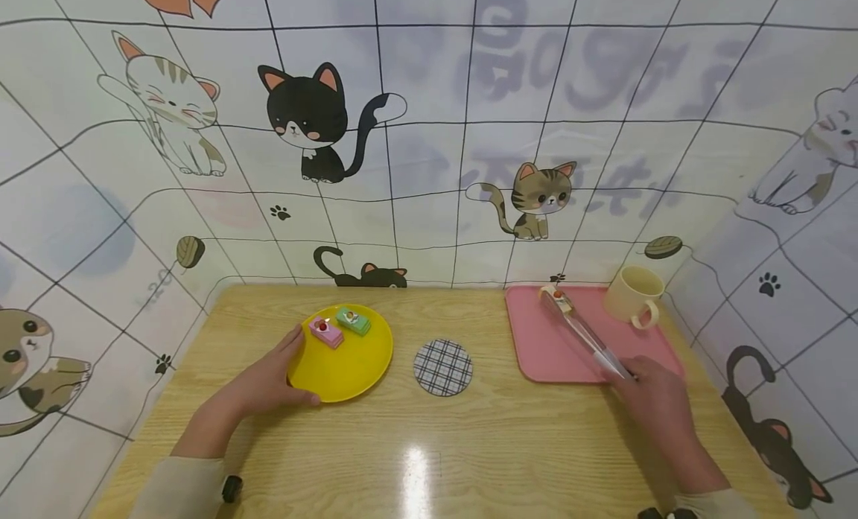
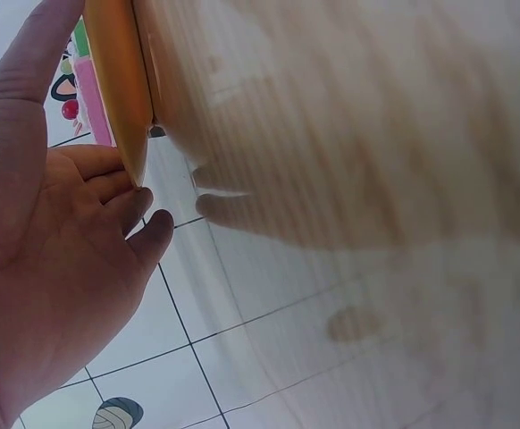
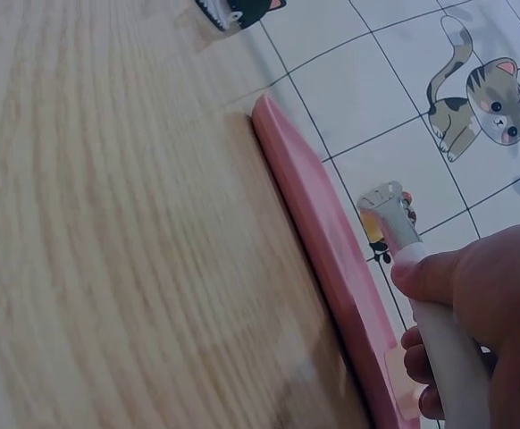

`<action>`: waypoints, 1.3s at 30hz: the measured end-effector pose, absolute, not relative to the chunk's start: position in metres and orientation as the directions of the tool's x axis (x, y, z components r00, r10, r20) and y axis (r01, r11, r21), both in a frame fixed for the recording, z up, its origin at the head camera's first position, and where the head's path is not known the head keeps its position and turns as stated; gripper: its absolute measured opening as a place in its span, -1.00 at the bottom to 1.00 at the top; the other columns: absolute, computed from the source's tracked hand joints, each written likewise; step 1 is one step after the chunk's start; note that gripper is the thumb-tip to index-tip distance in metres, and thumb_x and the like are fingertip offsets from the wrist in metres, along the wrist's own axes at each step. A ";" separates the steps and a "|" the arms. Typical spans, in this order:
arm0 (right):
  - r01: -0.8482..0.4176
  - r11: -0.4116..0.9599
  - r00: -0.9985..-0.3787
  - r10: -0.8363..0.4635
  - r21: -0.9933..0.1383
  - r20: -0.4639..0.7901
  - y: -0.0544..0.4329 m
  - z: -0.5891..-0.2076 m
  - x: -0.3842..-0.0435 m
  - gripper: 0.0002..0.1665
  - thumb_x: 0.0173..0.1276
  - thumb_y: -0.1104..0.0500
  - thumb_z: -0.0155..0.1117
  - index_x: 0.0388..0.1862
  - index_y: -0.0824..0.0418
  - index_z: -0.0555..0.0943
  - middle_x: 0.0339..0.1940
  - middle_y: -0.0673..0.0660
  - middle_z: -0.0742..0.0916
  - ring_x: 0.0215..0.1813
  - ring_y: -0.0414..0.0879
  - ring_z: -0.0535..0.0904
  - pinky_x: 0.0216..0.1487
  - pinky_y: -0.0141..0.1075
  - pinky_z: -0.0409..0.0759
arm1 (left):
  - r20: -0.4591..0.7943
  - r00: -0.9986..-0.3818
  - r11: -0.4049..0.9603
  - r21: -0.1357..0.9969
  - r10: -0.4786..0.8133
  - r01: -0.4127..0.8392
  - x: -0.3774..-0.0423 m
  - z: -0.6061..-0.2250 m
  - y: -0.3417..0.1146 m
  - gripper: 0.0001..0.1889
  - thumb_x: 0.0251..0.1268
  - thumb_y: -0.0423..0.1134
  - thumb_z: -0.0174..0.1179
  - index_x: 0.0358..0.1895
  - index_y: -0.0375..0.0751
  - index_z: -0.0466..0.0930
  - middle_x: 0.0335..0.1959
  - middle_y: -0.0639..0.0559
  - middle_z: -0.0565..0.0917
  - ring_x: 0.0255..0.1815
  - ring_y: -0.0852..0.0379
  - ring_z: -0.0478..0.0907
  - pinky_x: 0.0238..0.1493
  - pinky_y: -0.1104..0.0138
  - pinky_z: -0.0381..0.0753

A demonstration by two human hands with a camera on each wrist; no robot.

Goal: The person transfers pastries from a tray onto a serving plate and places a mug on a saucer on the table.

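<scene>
A: Head view. State the hand positions.

B: The left hand (image 1: 271, 385) rests against the near-left rim of the yellow plate (image 1: 348, 359), thumb along the edge, fingers lightly curled on it. The right hand (image 1: 653, 396) grips the handle end of the tongs (image 1: 579, 329).

A: Where do the tongs lie?

B: Over the pink tray (image 1: 556, 355). Their tips clamp a small cake (image 1: 555, 294) at the tray's far edge. A cream mug (image 1: 635, 295) stands on the tray's far-right corner.

A: Plate contents?

B: A pink cake (image 1: 326, 331) and a green cake (image 1: 353, 320), side by side. A checked coaster (image 1: 442, 367) lies between plate and tray on the wooden table (image 1: 415, 444).

A: Any legible writing?

B: Grey characters on the wall sheet, too blurred to read.

A: Left wrist view.

B: The thumb sits over the plate (image 2: 121, 80) rim, and the fingers (image 2: 148, 237) curl beneath it.

A: Right wrist view.

B: The thumb and fingers (image 3: 439, 273) close round the tongs (image 3: 421, 304); the tray (image 3: 322, 241) edge runs beside them.
</scene>
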State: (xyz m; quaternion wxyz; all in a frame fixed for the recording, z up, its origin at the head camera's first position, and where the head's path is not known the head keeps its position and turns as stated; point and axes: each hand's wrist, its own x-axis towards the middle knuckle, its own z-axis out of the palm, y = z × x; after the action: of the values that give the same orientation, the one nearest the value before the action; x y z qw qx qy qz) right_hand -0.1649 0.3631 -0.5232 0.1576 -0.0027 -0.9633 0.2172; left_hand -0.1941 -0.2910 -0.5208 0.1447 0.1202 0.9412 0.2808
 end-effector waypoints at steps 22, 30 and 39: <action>-0.242 0.889 -0.923 -0.088 -0.388 0.374 0.325 -0.514 -0.170 -0.61 0.35 0.12 0.68 0.00 0.37 0.86 -0.21 0.14 0.82 -0.24 0.12 0.74 -0.28 0.03 0.68 | -0.204 -0.927 0.815 0.559 0.315 0.153 -0.194 -0.521 -0.293 0.45 0.11 0.29 0.67 0.77 -0.49 -0.08 0.83 -0.43 -0.14 0.79 -0.49 -0.07 0.71 -0.29 0.06; -0.298 0.871 -0.906 -0.130 -0.391 0.402 0.309 -0.513 -0.174 -0.67 0.32 0.16 0.71 -0.03 0.31 0.88 -0.27 -0.01 0.75 -0.32 -0.11 0.59 -0.36 -0.22 0.56 | -0.201 -0.926 0.813 0.560 0.320 0.159 -0.195 -0.523 -0.295 0.45 0.11 0.31 0.66 0.78 -0.48 -0.08 0.83 -0.41 -0.13 0.79 -0.48 -0.06 0.71 -0.28 0.07; -0.338 0.861 -0.913 -0.203 -0.381 0.354 0.288 -0.507 -0.178 -0.65 0.31 0.13 0.72 0.02 0.24 0.88 -0.23 -0.02 0.75 -0.32 -0.12 0.57 -0.33 -0.16 0.57 | -0.204 -0.928 0.816 0.558 0.313 0.152 -0.194 -0.521 -0.294 0.45 0.11 0.31 0.66 0.78 -0.46 -0.08 0.83 -0.39 -0.13 0.79 -0.47 -0.06 0.71 -0.28 0.07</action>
State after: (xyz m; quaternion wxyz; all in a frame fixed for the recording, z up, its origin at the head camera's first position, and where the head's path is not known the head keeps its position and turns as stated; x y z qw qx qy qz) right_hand -0.1781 0.2878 -0.5069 0.1526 0.1420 -0.9524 0.2226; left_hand -0.1943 -0.2935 -0.5213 0.1447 0.1234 0.9417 0.2775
